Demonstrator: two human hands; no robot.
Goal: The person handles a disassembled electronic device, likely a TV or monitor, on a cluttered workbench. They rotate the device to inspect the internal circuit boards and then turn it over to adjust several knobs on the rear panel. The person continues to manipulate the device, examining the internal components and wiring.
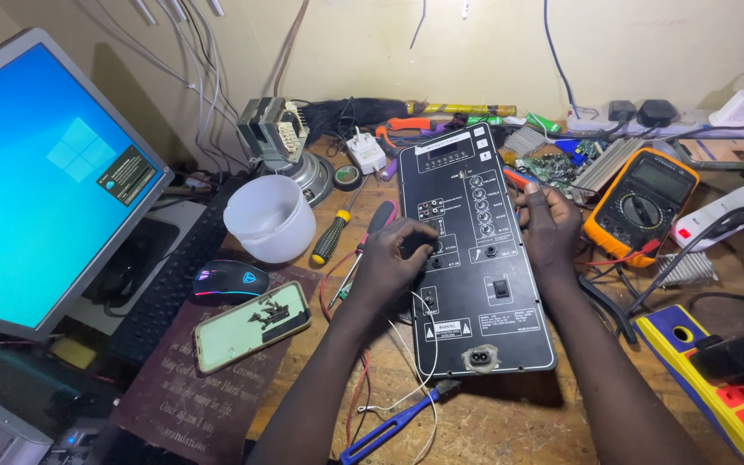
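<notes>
On the crowded wooden workbench (518,422) we see little free room: only a bare strip of wood below the panel, toward the near edge. At the left edge the monitor (40,181) glows blue, tilted, with a black keyboard (174,275) running along its foot. In the middle lies the black control panel (475,258), long and flat, face up, its far end near the wall clutter and its near end carrying a socket. Our left hand (389,258) rests curled on the panel's left edge, fingers bent around a knob there; we cannot tell how firmly it grips. Our right hand (548,228) clasps the panel's right edge, thumb on the face beside the column of round knobs. The panel thus sits between both hands, touching each.

To the right an orange multimeter (639,207) lies just beside the right hand, and a yellow and blue power strip (716,387) fills the near right corner. Left of the panel stand a white plastic cup (270,217), a black mouse (230,282) and a phone (251,325) lying on a dark printed mat (182,396). A yellow-handled screwdriver (331,238) lies between cup and panel. White rectangular labels and a warning triangle mark the panel's lower face.
</notes>
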